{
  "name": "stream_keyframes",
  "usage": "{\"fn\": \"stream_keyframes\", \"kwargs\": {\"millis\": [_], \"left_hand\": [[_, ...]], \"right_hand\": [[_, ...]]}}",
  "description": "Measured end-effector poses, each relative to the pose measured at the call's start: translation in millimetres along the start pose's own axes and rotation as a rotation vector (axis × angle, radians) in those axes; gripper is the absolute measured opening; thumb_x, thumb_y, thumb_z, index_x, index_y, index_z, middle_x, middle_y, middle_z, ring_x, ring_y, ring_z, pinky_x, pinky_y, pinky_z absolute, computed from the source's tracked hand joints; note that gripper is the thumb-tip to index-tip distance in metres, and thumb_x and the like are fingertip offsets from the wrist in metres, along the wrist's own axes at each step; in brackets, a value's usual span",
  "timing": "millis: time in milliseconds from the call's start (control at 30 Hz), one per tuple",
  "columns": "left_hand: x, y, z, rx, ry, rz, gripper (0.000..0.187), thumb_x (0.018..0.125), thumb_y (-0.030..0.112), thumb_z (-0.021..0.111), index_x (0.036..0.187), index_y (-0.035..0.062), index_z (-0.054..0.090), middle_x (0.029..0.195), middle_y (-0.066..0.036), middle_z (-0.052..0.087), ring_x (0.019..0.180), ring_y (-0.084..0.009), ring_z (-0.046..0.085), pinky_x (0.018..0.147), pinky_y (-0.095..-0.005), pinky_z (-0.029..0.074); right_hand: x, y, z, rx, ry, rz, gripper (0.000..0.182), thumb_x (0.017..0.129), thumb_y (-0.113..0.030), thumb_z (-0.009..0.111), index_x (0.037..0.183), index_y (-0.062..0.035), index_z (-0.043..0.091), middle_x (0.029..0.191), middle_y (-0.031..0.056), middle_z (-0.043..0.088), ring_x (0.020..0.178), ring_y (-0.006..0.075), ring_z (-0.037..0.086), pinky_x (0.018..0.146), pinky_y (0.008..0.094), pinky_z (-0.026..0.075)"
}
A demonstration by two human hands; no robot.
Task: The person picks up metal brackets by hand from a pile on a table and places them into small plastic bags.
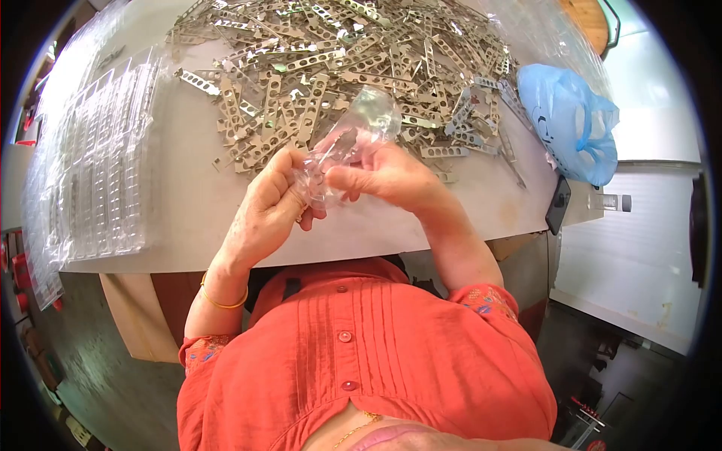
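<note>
A crumpled clear plastic bag (374, 113) is held between my two hands, above the front part of the table. My left hand (272, 194) is closed on its lower left end, fingers curled and thumb pressed in. With thumb and fingers pinching, my right hand (395, 179) grips the bag from the other side. A greyish shape shows through the plastic between the hands; I cannot tell whether it is a part inside. Just beyond the hands spreads a large heap of flat metal strips (312, 101) with rows of round holes.
Stacked clear plastic trays (101, 165) lie on the left of the white table (188, 240). At the right are a blue plastic bag (568, 113), a dark phone (558, 204) by the edge and a small capped bottle (615, 202). More clear plastic sheeting (553, 34) lies at the back right.
</note>
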State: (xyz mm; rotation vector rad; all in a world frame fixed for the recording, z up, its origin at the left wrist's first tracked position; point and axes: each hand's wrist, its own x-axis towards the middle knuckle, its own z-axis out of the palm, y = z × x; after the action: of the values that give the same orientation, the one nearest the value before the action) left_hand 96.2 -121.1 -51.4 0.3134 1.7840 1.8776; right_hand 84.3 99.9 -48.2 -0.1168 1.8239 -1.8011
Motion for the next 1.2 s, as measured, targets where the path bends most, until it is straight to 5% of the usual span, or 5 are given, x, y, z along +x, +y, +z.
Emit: {"fn": "stream_keyframes", "kwargs": {"millis": [200,467,800,967,1200], "left_hand": [[0.6,5.0,2.0,-0.053,-0.006,-0.062,0.015,0.105,0.014,0.054,0.115,0.0023,0.050,0.087,-0.005,0.064,0.071,-0.0093,0.061,0.060,-0.0222,0.049],[-2.2,-0.4,4.6,-0.036,-0.013,-0.052,0.042,0.104,0.007,0.051,0.144,0.0035,0.040,0.097,-0.008,0.067,0.074,-0.0116,0.064,0.060,-0.0224,0.049],[-4.7,-4.4,4.9,-0.011,0.027,-0.042,0.025,0.105,0.007,0.048,0.129,-0.0008,0.051,0.093,-0.005,0.065,0.075,-0.0099,0.064,0.059,-0.0219,0.049],[-4.3,-6.5,4.7,-0.053,0.028,-0.046,0.017,0.106,0.007,0.047,0.120,0.0004,0.052,0.090,-0.004,0.063,0.075,-0.0094,0.063,0.060,-0.0217,0.048],[-5.2,-5.3,4.4,-0.043,0.002,-0.056,0.022,0.105,0.007,0.048,0.126,0.0008,0.050,0.094,-0.005,0.065,0.077,-0.0098,0.064,0.060,-0.0213,0.049]], "right_hand": [[-9.1,-0.3,-3.3,0.164,0.113,-0.197,0.039,0.094,-0.017,0.074,0.127,-0.0027,0.058,0.090,0.0061,0.068,0.073,0.0113,0.063,0.063,0.0274,0.052],[-6.7,8.1,0.9,0.202,-0.036,-0.060,0.045,0.088,-0.011,0.079,0.128,-0.0048,0.058,0.086,0.0042,0.068,0.067,0.0107,0.062,0.060,0.0249,0.051],[-8.3,8.4,7.0,0.127,-0.062,0.004,0.054,0.090,-0.016,0.078,0.136,-0.0059,0.054,0.093,0.0035,0.068,0.075,0.0106,0.062,0.064,0.0259,0.051],[-8.2,22.4,5.0,0.165,0.009,-0.168,0.044,0.096,-0.010,0.069,0.137,-0.0045,0.054,0.094,0.0005,0.063,0.081,0.0083,0.054,0.070,0.0260,0.048],[-7.9,19.6,10.3,0.147,-0.027,-0.132,0.038,0.096,-0.004,0.066,0.133,-0.0048,0.055,0.096,0.0009,0.064,0.081,0.0088,0.056,0.069,0.0268,0.049]]}}
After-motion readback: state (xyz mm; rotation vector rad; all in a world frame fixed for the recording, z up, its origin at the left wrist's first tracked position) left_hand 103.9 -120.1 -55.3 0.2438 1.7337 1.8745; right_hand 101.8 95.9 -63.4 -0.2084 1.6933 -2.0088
